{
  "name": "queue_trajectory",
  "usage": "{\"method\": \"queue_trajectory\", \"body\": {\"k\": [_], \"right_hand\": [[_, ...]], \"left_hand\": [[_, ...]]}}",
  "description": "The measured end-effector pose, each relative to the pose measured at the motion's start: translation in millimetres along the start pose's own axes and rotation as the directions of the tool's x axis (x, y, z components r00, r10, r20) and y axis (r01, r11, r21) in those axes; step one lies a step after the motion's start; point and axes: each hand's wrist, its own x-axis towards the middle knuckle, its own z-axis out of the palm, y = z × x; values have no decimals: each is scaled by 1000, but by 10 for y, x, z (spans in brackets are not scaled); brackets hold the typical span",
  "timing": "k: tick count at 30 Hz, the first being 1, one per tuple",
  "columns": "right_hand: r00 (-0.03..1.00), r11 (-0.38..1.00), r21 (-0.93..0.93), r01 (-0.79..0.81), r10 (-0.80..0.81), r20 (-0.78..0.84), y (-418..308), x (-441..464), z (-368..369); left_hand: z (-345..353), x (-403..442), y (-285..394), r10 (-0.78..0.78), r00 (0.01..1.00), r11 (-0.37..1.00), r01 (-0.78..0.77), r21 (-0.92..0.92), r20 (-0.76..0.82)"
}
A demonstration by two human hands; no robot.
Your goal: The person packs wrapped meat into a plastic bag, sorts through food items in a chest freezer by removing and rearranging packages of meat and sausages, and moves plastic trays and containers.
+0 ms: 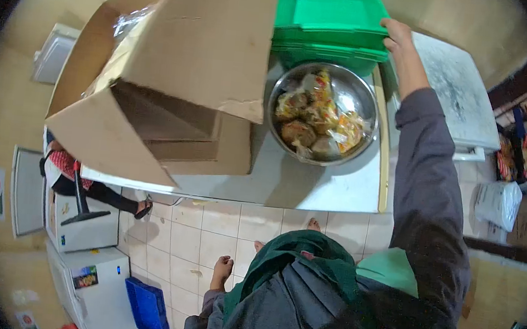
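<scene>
My right hand (400,37) reaches forward and is closed on the right rim of a green plastic bin (330,14). That bin is stacked on other green bins at the back of the table. In front of the stack is a round steel bowl (273,115) holding several clear plastic bags of food (320,109), with yellow, red and brown bits inside. Down by my side, over the tiled floor, hangs my left hand (222,270), fingers curled and nothing visible in it. A large open cardboard box (202,42) stands left of the bowl, flaps spread.
The white tabletop (267,187) holds box, bowl and bins. A white chest freezer (454,88) stands to the right. At lower left are a white fridge (93,288) and a blue crate (148,310) on the floor. Another person (91,188) is partly visible behind the box.
</scene>
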Motion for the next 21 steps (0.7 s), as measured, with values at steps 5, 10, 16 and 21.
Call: {"method": "queue_trajectory", "body": {"k": [5,10,16,21], "right_hand": [[1000,991,136,13,-11,-11,-73,79,32],[991,989,93,119,-123,48,-346,170,104],[967,965,-70,254,-255,-6,-1082,-538,10],[929,929,-157,336,-354,-104,-1449,-1010,-553]], "left_hand": [[-17,-328,-103,-55,998,991,56,124,-11],[95,-404,-581,-118,993,987,119,104,-15],[127,-459,-640,-107,993,991,110,73,-42],[16,-397,-628,-59,998,998,59,-1,11]]}}
